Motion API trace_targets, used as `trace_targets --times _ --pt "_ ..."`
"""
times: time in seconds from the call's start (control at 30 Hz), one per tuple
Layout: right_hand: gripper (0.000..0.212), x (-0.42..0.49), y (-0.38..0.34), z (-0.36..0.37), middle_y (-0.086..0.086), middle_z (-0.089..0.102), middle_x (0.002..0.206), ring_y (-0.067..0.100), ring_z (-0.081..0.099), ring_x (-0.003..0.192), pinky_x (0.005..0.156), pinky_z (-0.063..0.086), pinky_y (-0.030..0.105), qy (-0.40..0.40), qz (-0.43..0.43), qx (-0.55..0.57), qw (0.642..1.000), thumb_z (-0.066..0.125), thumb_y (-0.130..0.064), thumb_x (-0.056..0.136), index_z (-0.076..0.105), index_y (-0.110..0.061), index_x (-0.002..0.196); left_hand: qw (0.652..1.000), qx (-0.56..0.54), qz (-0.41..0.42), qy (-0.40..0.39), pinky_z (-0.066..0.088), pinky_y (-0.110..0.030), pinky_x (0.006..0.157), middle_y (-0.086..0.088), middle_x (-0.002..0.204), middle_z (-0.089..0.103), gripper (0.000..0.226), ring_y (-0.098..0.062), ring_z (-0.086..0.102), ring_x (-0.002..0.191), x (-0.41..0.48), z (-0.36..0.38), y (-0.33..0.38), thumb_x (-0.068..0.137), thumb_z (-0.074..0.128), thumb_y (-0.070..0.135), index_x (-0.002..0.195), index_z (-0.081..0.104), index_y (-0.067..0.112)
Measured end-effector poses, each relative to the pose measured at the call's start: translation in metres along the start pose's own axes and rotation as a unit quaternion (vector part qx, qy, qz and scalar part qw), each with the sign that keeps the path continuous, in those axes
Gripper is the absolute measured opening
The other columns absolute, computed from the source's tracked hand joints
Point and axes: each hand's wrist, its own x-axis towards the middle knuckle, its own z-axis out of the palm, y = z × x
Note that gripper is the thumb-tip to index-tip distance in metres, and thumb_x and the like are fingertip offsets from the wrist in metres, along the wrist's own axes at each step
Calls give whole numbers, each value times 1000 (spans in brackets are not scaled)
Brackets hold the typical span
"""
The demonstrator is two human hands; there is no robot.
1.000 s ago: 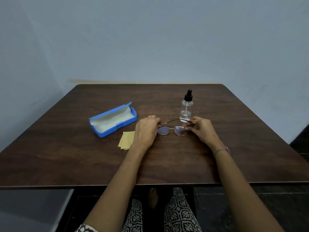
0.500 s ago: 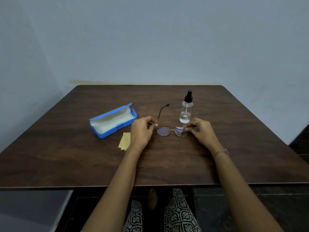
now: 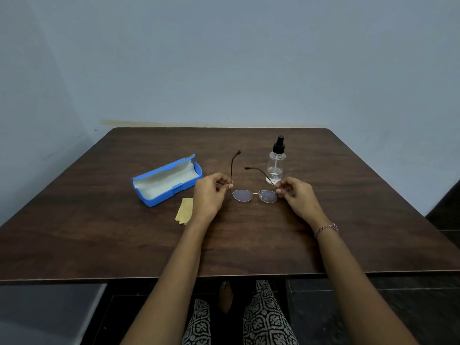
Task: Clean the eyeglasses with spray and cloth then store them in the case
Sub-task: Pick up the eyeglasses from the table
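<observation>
Well apart from table point(image 3: 348, 232) edges: eyeglasses point(image 3: 242, 195).

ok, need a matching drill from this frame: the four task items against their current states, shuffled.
Items:
1 eyeglasses
2 case
3 cloth
4 spray bottle

States:
A standing upright
B open, empty
C lying flat, untouched
D held at both ends

Pairs: 1-D, 2-B, 3-C, 4-A
</observation>
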Motion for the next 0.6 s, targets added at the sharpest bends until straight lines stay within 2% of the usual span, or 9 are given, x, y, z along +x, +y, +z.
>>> trace_targets --times 0.1,0.17,0.27,0.4,0.6 --pt "13 -3 -4 -1 0 65 79 5 62 66 66 48 7 4 16 58 998 58 4 86 60 -9 86 1000 -11 -4 6 46 -8 66 10 76 68 9 4 59 70 -1 0 0 80 69 7 77 68 16" --pt "14 -3 -7 -1 0 64 76 3 63 65 65 51 9 10 24 100 995 57 6 88 57 -8 86 1000 -16 -8 17 49 -14 68 11 72 66 11 0 62 70 -2 -1 0 80 69 7 77 68 18" --pt "13 -3 -10 -2 0 66 74 9 64 67 64 54 14 12 37 141 989 60 3 87 61 -9 91 999 -22 -25 28 55 -21 70 8 70 65 7 -5 65 69 -3 -3 0 82 68 8 83 70 15" --pt "18 -2 -11 0 3 67 73 7 66 63 64 56 17 11 39 165 985 65 1 84 66 -4 101 997 -30 -55 40 57 -31 76 4 67 67 6 -8 67 68 -2 -4 -2 84 67 10 87 71 13" --pt "26 1 -15 12 1 65 70 -2 63 54 62 53 10 -7 43 141 989 63 2 85 64 2 111 993 6 -95 63 56 -37 77 -2 76 71 10 -15 68 74 -1 -4 -9 85 67 16 91 73 11"
